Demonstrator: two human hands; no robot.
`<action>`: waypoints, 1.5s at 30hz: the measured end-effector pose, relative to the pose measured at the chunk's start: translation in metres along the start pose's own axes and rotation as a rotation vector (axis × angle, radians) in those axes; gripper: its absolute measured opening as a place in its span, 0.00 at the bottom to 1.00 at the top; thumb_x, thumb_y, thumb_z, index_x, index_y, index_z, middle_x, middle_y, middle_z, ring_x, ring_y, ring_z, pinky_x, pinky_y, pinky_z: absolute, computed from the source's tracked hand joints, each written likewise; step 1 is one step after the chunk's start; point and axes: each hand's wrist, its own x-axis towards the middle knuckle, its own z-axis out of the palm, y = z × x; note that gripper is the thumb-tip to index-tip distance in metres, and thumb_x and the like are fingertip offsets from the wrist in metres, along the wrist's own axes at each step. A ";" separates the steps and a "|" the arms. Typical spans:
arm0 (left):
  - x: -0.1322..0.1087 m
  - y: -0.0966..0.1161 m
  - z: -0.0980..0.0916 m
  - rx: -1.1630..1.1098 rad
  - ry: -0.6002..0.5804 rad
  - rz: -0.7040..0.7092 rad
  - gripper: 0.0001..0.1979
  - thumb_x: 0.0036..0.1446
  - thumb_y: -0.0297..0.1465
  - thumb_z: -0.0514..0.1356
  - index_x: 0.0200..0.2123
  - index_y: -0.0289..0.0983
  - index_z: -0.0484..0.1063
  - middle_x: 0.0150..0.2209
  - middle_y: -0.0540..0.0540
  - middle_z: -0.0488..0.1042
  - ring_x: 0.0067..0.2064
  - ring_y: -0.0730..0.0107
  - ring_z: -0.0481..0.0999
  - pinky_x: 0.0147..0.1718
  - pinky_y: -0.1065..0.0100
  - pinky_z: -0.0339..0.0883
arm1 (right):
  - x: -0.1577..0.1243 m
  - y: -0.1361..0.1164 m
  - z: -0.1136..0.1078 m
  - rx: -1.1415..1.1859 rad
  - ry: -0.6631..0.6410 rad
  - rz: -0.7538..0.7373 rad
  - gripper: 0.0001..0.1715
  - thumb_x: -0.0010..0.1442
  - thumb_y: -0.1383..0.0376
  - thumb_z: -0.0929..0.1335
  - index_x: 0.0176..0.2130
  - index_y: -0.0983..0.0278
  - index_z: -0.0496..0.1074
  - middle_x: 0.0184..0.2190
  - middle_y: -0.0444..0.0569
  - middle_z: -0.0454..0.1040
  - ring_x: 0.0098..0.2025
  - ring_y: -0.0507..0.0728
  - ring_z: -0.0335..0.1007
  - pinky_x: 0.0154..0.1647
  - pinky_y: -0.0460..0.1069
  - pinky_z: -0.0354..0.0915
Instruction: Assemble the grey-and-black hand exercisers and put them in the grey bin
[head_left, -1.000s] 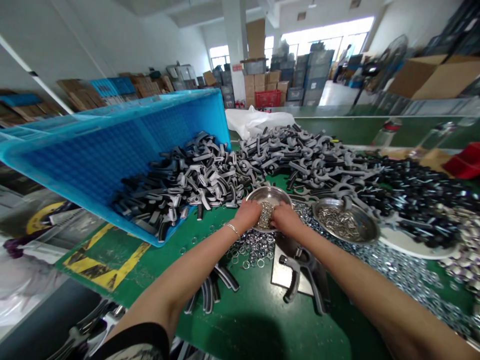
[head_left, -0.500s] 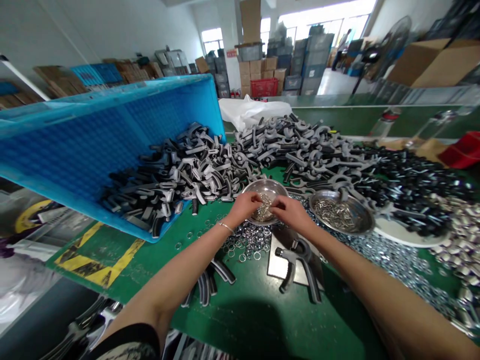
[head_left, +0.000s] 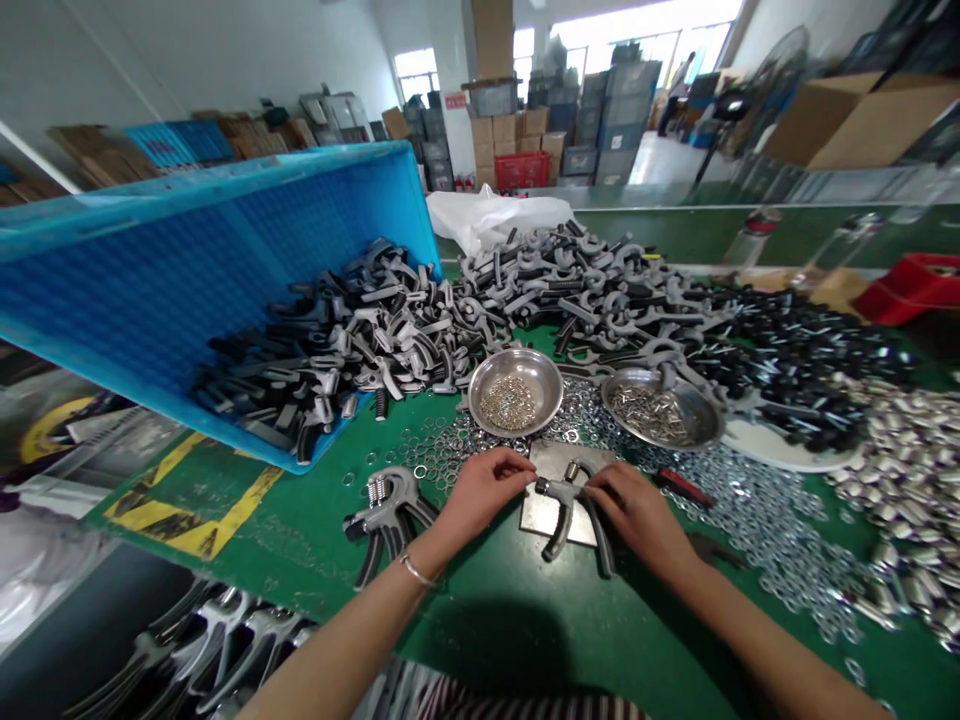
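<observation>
A grey and black hand grip strengthener point(head_left: 568, 495) lies on a small metal plate point(head_left: 536, 517) in front of me. My left hand point(head_left: 491, 492) is just left of it, fingertips pinched together; whatever they hold is too small to make out. On the other side, my right hand point(head_left: 637, 508) has its thumb and fingers closed at the upper part of the right handle. Beyond my hands stand a metal bowl point(head_left: 551, 400) of tiny fasteners and a second metal bowl point(head_left: 709, 430) of small pins. More assembled hand grips point(head_left: 386, 515) rest left of my left hand.
A blue crate point(head_left: 247, 240) of grey handles lies tipped at the left, and a handle heap point(head_left: 570, 270) spreads behind the bowls. Loose washers point(head_left: 757, 530), black screw knobs point(head_left: 810, 350) and metal sleeves point(head_left: 907, 470) cover the right. A red-handled tool point(head_left: 684, 488) lies beside my right hand.
Both hands have left the bowl of tiny fasteners and come back toward me to the hand grip on the plate. The red-handled tool and the hand grips at left now show uncovered.
</observation>
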 end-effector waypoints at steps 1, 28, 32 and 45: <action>0.000 0.001 0.001 0.029 -0.009 0.009 0.06 0.55 0.31 0.65 0.35 0.36 0.78 0.32 0.48 0.80 0.35 0.69 0.78 0.36 0.70 0.69 | 0.000 -0.001 0.001 -0.070 -0.010 -0.061 0.12 0.68 0.62 0.63 0.36 0.62 0.73 0.37 0.52 0.73 0.41 0.60 0.70 0.45 0.55 0.67; 0.001 -0.032 0.061 0.903 -0.101 0.655 0.13 0.70 0.30 0.50 0.53 0.36 0.70 0.50 0.43 0.74 0.51 0.60 0.68 0.53 0.57 0.58 | -0.037 0.010 0.011 -0.678 -0.128 -0.438 0.34 0.59 0.79 0.59 0.63 0.69 0.61 0.58 0.63 0.70 0.51 0.66 0.70 0.52 0.61 0.73; -0.012 -0.038 0.057 1.016 -0.144 0.683 0.21 0.69 0.28 0.50 0.63 0.35 0.60 0.59 0.39 0.68 0.59 0.57 0.65 0.58 0.55 0.56 | -0.035 0.004 0.012 -0.690 -0.122 -0.378 0.35 0.58 0.78 0.57 0.63 0.68 0.62 0.56 0.63 0.72 0.47 0.66 0.73 0.48 0.61 0.75; -0.018 -0.033 0.062 1.050 -0.124 0.610 0.24 0.67 0.25 0.50 0.65 0.37 0.58 0.62 0.40 0.66 0.60 0.56 0.64 0.58 0.55 0.57 | -0.034 0.010 0.000 -0.597 -0.148 -0.326 0.36 0.59 0.79 0.59 0.64 0.65 0.62 0.59 0.60 0.70 0.53 0.65 0.71 0.52 0.60 0.73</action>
